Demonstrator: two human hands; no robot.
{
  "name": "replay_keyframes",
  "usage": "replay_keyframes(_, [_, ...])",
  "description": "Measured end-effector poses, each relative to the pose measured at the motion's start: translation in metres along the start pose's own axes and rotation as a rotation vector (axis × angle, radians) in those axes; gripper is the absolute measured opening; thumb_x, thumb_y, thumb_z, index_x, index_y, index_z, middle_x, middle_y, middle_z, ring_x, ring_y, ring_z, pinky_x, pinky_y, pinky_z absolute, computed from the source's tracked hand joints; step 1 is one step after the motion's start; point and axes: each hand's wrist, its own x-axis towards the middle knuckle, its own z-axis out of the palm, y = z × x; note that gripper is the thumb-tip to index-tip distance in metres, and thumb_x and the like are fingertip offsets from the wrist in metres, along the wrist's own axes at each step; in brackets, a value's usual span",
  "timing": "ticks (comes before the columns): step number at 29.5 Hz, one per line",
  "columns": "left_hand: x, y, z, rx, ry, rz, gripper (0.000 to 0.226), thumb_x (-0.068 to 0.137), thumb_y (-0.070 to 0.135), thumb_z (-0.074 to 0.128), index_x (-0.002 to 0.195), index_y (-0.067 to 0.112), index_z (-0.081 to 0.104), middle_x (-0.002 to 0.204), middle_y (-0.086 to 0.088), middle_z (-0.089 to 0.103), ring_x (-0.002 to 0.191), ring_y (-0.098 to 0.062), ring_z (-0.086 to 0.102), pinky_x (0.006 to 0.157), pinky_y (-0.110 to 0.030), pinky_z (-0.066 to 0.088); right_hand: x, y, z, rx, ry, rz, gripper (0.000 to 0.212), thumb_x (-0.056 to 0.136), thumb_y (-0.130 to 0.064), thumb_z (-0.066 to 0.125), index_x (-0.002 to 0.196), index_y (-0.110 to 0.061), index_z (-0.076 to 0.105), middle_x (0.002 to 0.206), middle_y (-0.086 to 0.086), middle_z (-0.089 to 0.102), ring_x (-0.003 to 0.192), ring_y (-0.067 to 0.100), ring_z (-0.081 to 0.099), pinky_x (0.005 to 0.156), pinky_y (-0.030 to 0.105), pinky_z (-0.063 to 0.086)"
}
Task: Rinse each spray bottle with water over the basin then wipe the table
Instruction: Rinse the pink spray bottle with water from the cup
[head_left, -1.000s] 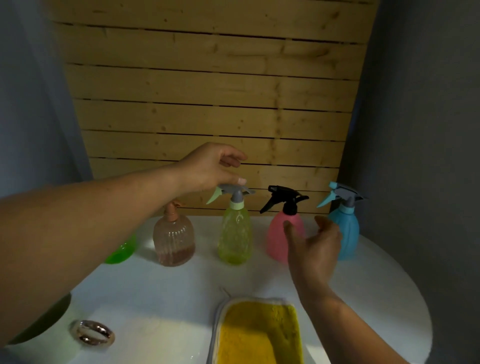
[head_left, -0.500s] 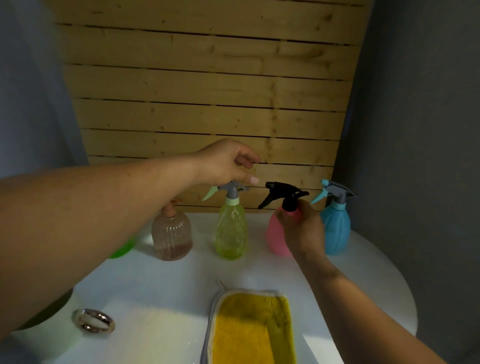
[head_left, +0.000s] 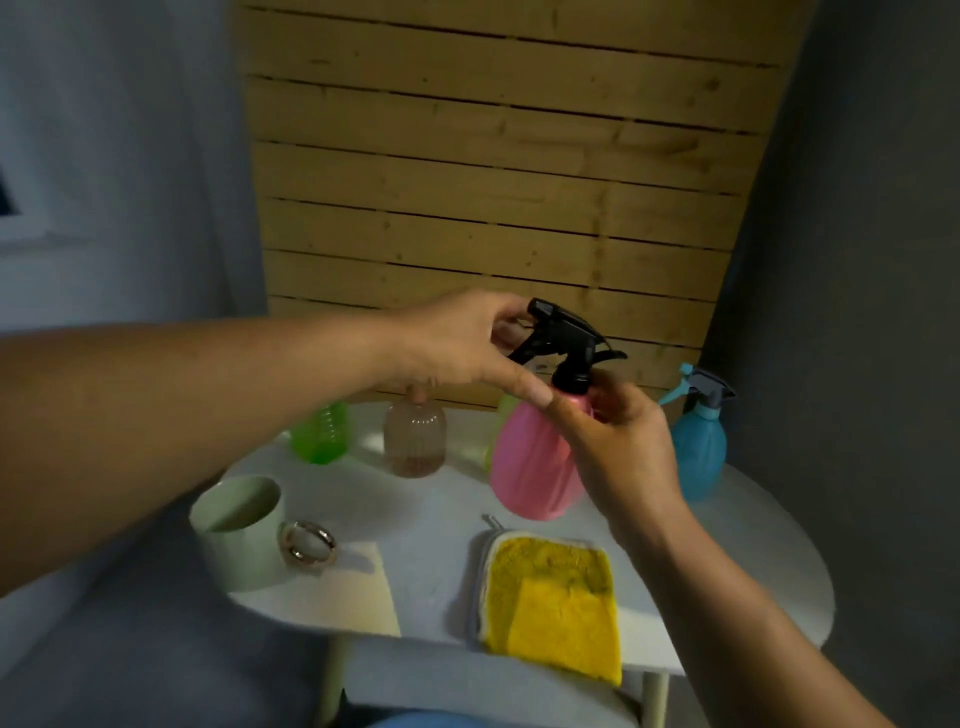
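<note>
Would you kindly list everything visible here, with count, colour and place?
pink spray bottle: 1, pink with black trigger head, held above the table centre
blue spray bottle: 1, blue, back right
green bottle: 1, green, back left
clear bottle: 1, brownish, beside the green one
yellow-green bottle: 1, mostly hidden behind the pink one
cup: 1, pale green, front left
cloth: 1, yellow, front edge
table: 1, white
left hand: on trigger head
right hand: grips bottle neck

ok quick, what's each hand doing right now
Left hand: gripping the black spray head of the pink bottle.
Right hand: gripping the pink bottle near its neck.
</note>
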Motion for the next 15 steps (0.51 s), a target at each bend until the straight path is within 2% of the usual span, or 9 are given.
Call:
replay_keyframes(2, [-0.027,-0.009,0.007,-0.018,-0.038,-0.045,0.105,0.062,0.048,0.092,0.152,0.029,0.041,0.143,0.010,0.057,0.132,-0.013,0.053,0.102,-0.037,0.052,-0.020,-0.005,0.006,0.070,-0.071,0.008,0.014,0.084,-0.041,0.077,0.090,-0.043,0.064,0.080,-0.027,0.069,0.078,-0.009,0.066,0.068,0.023,0.055])
replay_keyframes(3, [-0.046,-0.016,0.012,-0.050,-0.056,-0.068,0.111,0.059,0.050,0.094,0.153,0.030,0.039,0.146,0.010,0.056,0.136,-0.012,0.051,0.111,-0.041,0.046,-0.032,-0.005,0.012,0.092,-0.115,0.011,0.014,0.085,-0.037,0.077,0.086,-0.043,0.064,0.080,-0.027,0.070,0.078,-0.008,0.066,0.068,0.023,0.055])
replay_keyframes(4, [-0.065,-0.025,0.019,-0.083,-0.069,-0.084,0.112,0.058,0.050,0.096,0.152,0.031,0.039,0.145,0.011,0.057,0.137,-0.009,0.050,0.114,-0.043,0.045,-0.045,-0.005,0.018,0.115,-0.153,0.036,0.013,0.086,-0.035,0.078,0.087,-0.041,0.067,0.082,-0.025,0.072,0.079,-0.004,0.068,0.069,0.025,0.058])
replay_keyframes(8, [-0.121,-0.055,0.058,-0.258,-0.011,-0.120,0.082,0.067,0.026,0.097,0.135,0.037,0.053,0.126,0.016,0.069,0.120,0.001,0.062,0.103,-0.031,0.054,-0.083,0.008,0.040,0.174,-0.260,0.114,0.016,0.084,-0.027,0.081,0.099,-0.026,0.075,0.091,-0.008,0.077,0.084,0.010,0.073,0.074,0.037,0.062])
replay_keyframes(11, [-0.160,-0.083,0.087,-0.366,0.077,-0.194,0.092,0.061,0.034,0.099,0.138,0.040,0.050,0.126,0.014,0.070,0.120,-0.004,0.064,0.103,-0.042,0.054,-0.108,0.016,0.056,0.103,-0.304,0.157,0.018,0.081,-0.026,0.085,0.095,-0.026,0.075,0.089,-0.010,0.077,0.082,0.007,0.073,0.079,0.044,0.062])
replay_keyframes(15, [-0.189,-0.109,0.118,-0.549,0.162,-0.225,0.097,0.058,0.026,0.098,0.140,0.030,0.048,0.127,0.004,0.070,0.120,-0.012,0.066,0.102,-0.048,0.055,-0.131,0.025,0.068,0.056,-0.364,0.205,0.020,0.079,-0.026,0.086,0.091,-0.031,0.071,0.086,-0.023,0.074,0.081,-0.002,0.070,0.078,0.037,0.062])
